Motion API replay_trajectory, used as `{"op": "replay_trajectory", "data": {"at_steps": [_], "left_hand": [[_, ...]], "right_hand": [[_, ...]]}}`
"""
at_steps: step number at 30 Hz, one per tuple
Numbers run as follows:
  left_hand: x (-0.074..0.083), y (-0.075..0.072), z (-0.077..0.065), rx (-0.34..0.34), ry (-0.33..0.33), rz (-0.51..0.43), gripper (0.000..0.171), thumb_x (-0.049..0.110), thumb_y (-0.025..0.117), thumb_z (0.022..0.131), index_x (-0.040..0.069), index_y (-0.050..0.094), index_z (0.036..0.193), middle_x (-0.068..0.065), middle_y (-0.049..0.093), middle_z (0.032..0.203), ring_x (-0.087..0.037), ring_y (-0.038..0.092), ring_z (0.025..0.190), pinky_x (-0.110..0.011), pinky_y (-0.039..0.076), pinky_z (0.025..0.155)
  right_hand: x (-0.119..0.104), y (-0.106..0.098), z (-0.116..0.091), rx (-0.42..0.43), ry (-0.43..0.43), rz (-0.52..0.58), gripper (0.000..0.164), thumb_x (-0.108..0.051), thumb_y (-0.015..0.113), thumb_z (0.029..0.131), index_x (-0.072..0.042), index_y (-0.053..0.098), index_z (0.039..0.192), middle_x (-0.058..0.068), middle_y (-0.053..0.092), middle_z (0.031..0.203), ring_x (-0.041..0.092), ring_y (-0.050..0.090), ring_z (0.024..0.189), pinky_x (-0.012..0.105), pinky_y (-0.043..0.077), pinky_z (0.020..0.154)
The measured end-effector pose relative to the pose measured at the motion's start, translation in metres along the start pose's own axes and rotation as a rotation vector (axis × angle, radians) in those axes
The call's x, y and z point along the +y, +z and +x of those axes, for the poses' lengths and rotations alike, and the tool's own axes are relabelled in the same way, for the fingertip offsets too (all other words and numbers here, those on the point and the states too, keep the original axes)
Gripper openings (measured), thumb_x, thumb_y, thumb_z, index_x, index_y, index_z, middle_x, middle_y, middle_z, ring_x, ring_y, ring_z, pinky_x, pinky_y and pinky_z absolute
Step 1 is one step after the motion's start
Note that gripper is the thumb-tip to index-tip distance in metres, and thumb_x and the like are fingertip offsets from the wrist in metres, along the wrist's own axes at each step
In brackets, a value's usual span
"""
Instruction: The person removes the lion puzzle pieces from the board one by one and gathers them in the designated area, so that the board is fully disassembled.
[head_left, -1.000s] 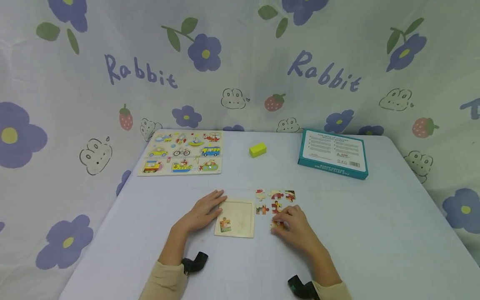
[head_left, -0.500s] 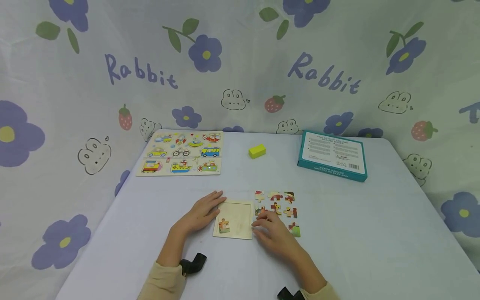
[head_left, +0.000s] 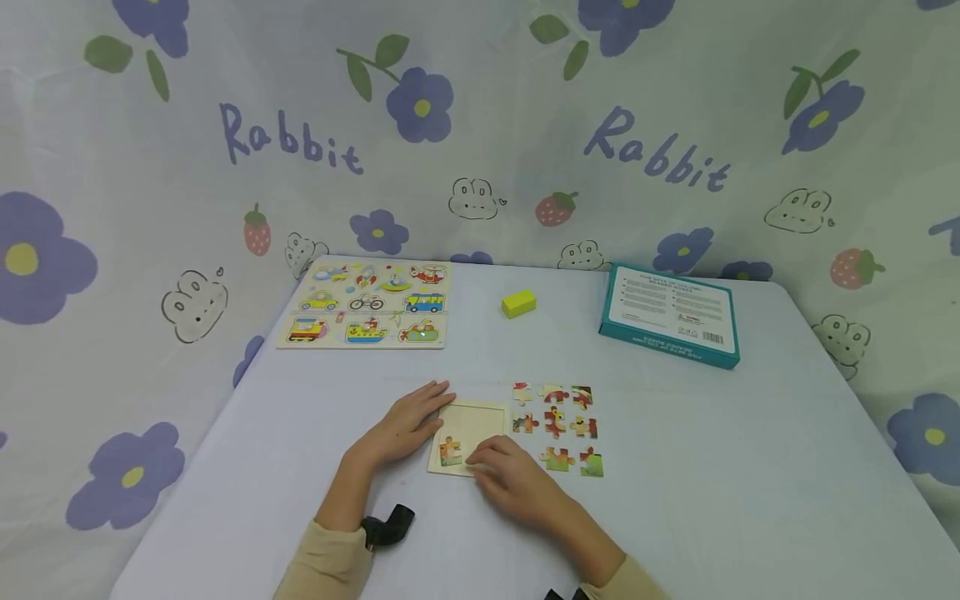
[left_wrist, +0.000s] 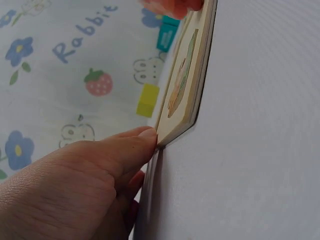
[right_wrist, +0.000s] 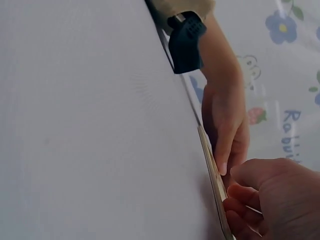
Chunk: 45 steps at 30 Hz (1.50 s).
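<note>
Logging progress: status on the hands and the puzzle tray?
Left hand flat, steadying puzzle tray. Right hand over tray, fingers curled. Nothing in the way.

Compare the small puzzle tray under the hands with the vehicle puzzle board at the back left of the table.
The small puzzle tray is mostly bare wood with one piece seated; the vehicle puzzle board looks filled with pictures. The tray is smaller and squarer, the board wide. The left hand touches the tray; the board lies untouched. Both lie flat on the table.
</note>
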<state>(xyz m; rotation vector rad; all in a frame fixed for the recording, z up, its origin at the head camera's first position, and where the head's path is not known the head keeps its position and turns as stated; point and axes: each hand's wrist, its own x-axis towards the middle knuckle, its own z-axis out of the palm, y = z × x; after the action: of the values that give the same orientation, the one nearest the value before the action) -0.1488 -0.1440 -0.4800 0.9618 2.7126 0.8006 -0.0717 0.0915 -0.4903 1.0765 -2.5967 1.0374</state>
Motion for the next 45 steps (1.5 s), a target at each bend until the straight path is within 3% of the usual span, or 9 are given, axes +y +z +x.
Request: {"op": "replay_trajectory", "data": {"at_steps": [6,15,21,28,36,45], "left_hand": [[0.000,0.000,0.001,-0.001,0.005,-0.008,0.044,0.018,0.052,0.094,0.008,0.044,0.136,-0.011,0.032,0.145,-0.031,0.022,0.135,-0.052,0.021,0.105],[0.005,0.001,0.002,-0.007,0.014,-0.002,0.044,0.017,0.052,0.094,0.007,0.044,0.136,-0.012,0.032,0.145,-0.031,0.022,0.135,-0.052,0.022,0.105],[0.007,0.001,0.004,-0.011,-0.007,-0.014,0.044,0.018,0.052,0.094,0.008,0.044,0.136,-0.010,0.031,0.146,-0.030,0.021,0.136,-0.052,0.020,0.106],[0.005,0.000,0.003,-0.006,-0.006,-0.006,0.044,0.018,0.052,0.093,0.008,0.045,0.136,-0.010,0.032,0.145,-0.030,0.021,0.135,-0.053,0.021,0.105],[0.002,0.000,0.001,0.015,0.015,-0.010,0.044,0.017,0.053,0.093,0.007,0.045,0.135,-0.012,0.032,0.145,-0.031,0.023,0.135,-0.053,0.022,0.105],[0.000,0.001,0.000,0.017,0.017,-0.009,0.044,0.018,0.053,0.093,0.007,0.045,0.135,-0.011,0.032,0.145,-0.030,0.022,0.135,-0.053,0.022,0.105]], "right_hand": [[-0.004,0.006,0.009,-0.072,0.038,-0.073,0.030,-0.019,0.062,0.087,-0.011,0.057,0.116,-0.004,0.052,0.105,0.009,0.047,0.100,0.026,0.043,0.087],[-0.008,0.012,0.019,-0.104,0.156,-0.180,0.039,-0.029,0.058,0.090,-0.008,0.055,0.123,-0.001,0.047,0.106,0.006,0.045,0.084,0.020,0.044,0.070],[-0.007,0.013,0.022,-0.106,0.138,-0.243,0.041,-0.032,0.060,0.088,-0.010,0.057,0.123,0.000,0.047,0.106,0.006,0.044,0.082,0.018,0.042,0.064],[-0.006,0.012,0.022,-0.086,0.120,-0.179,0.036,-0.027,0.065,0.086,-0.009,0.060,0.116,0.001,0.049,0.104,0.011,0.046,0.091,0.025,0.043,0.077],[-0.009,0.011,0.026,-0.076,0.100,-0.160,0.029,-0.022,0.066,0.085,-0.009,0.060,0.110,0.002,0.049,0.104,0.014,0.043,0.091,0.028,0.040,0.078],[-0.007,0.016,0.027,-0.027,0.167,-0.068,0.028,-0.019,0.070,0.081,-0.010,0.059,0.105,0.000,0.053,0.101,0.014,0.044,0.090,0.028,0.039,0.080]]}}
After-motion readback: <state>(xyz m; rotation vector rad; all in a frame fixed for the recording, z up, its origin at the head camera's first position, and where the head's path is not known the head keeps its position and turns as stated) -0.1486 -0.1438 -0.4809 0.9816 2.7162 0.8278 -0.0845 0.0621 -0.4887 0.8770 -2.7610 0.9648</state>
